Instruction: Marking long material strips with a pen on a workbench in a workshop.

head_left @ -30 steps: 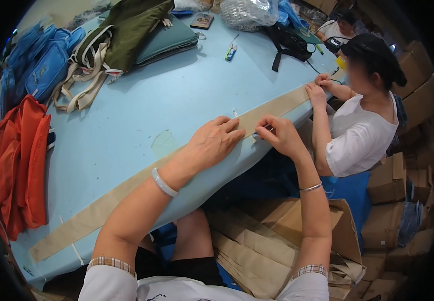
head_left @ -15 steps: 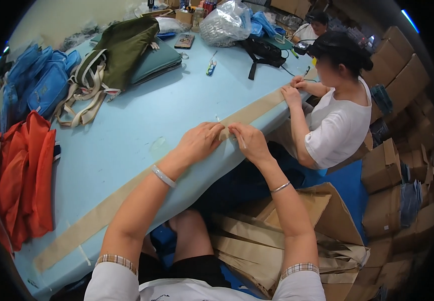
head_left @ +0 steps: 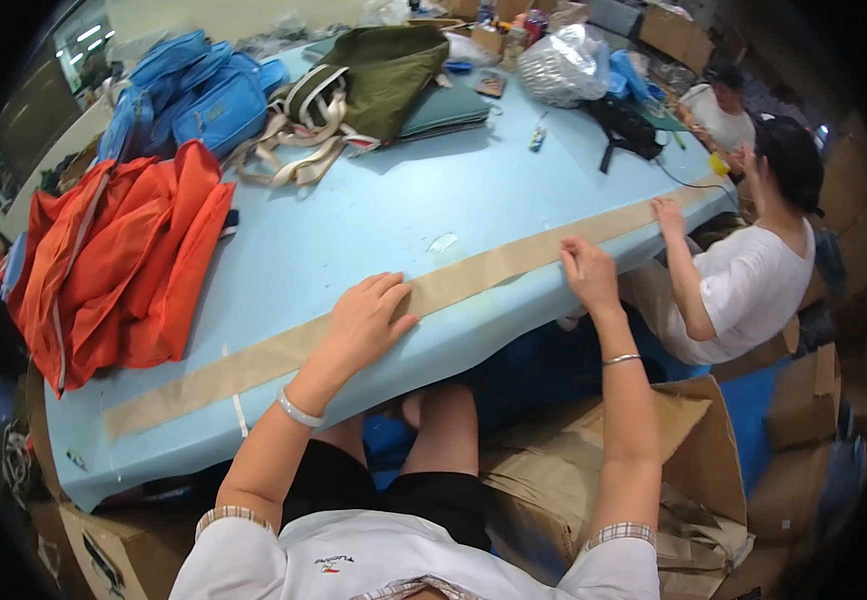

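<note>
At the bottom of the frame sit the person's white shirt and dark shorts, with crumpled brown cardboard boxes [head_left: 593,470] at the lower right under the table edge. Just above, the left hand [head_left: 365,318] lies flat and open, palm down with fingers spread, pressing on the long tan paper strip [head_left: 253,362] that runs diagonally across the pale blue table [head_left: 353,220] from lower left to upper right, close to the near edge. A white bracelet circles that wrist. The right hand [head_left: 588,272] rests further right on the same strip, fingers curled down over it at the table edge; whether it pinches the strip cannot be told. A second ago the two hands worked almost touching at the middle of the strip; they now stand well apart, the right one having slid toward the upper right. Beyond it, another person in a white shirt [head_left: 753,285] sits at the right and holds a hand [head_left: 668,215] on the strip's far end. At centre left lies a heap of orange fabric [head_left: 123,260]; further up are blue bags [head_left: 198,95], an olive green bag with cream straps [head_left: 373,70] and a clear plastic bag [head_left: 565,65].
</note>
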Available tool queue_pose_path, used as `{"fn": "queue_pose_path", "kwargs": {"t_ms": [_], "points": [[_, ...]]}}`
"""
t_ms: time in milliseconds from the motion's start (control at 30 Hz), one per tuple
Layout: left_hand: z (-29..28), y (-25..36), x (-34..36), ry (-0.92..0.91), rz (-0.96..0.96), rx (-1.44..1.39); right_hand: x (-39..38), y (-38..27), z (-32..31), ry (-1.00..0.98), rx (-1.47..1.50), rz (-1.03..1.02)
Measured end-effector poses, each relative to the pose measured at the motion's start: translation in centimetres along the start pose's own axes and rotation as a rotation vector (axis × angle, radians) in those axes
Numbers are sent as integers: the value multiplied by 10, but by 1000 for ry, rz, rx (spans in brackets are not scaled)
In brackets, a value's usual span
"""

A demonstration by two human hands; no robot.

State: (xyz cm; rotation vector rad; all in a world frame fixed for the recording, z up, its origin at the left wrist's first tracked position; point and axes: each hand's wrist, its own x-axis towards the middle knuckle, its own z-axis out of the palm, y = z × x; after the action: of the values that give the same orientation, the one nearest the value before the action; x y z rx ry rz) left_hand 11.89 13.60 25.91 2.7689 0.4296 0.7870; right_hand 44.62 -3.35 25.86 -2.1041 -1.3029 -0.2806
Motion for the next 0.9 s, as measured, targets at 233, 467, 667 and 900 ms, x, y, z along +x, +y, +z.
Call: {"fn": "queue_pose_path", "kwargs": {"t_ms": [233, 467, 667, 900], "points": [[1, -6, -1, -10, -55, -40, -6, -7, 15, -37, -32, 30], [5, 1, 12, 41, -91, -157, -23, -22, 9, -47, -36, 110], [9, -4, 17, -20, -102, -149, -32, -47, 15, -37, -24, 1], [27, -4, 27, 9, -214, -166, -23, -58, 41, 160, 35, -65]]}}
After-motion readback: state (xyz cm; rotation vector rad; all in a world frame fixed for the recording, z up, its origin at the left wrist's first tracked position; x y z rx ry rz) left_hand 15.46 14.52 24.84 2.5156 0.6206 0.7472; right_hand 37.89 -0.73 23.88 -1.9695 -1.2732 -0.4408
